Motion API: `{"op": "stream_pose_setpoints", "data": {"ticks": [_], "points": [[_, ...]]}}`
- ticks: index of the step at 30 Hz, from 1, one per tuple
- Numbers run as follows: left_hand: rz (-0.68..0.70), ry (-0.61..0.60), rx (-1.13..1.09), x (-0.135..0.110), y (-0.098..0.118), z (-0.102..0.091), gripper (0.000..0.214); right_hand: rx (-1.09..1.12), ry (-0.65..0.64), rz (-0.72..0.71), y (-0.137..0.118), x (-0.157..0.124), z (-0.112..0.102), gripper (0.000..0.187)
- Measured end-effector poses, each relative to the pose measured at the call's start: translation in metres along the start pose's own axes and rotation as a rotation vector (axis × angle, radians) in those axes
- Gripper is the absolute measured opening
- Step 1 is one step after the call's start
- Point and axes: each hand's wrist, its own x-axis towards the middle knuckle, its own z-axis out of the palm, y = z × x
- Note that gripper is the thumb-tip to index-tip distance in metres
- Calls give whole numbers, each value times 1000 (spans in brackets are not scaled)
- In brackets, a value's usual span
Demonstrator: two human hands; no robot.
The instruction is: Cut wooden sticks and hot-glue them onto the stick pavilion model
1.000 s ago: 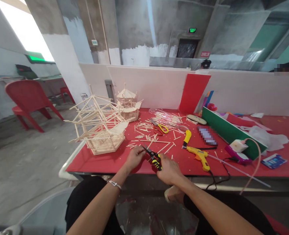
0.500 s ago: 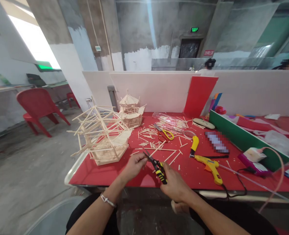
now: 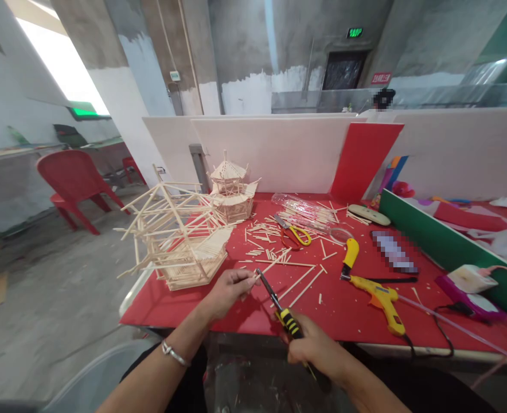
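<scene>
My left hand is closed in a pinch above the table's front part, with the end of a thin wooden stick at its fingertips. My right hand is wrapped round the black-and-yellow handles of a pair of snips. The snips' narrow blades point up and left, their tips beside the stick and my left fingertips; whether they touch it I cannot tell. Cut sticks lie scattered beyond my hands. To the left stands an open pavilion frame of sticks, with a smaller tiered stick pavilion behind it.
Yellow-handled scissors and bagged sticks lie further back on the red table. To the right are a yellow-handled tool, a yellow glue gun with its cord, a phone and a green board.
The snips have turned from flat to edge-on, and my right hand has moved lower and to the right. My left hand keeps its pinch. The head view has shifted slightly.
</scene>
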Motion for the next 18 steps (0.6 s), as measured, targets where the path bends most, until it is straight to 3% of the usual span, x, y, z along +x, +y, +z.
{"op": "stream_pose_setpoints", "data": {"ticks": [4,6,10,15,18], "points": [[6,40,-65,-3,-3,1,49,390,-185,127,0,4,2,55],[10,73,-51,0,-4,1,51,437,-177,167,-3,5,1,60],[-13,169,86,15,-10,-4,41,89,21,83,-10,7,-7,53],[28,391,241,29,-18,-11,28,-295,81,44,-18,18,-19,41],[54,464,238,31,-21,-6,17,-439,142,14,-20,22,-23,33]]}}
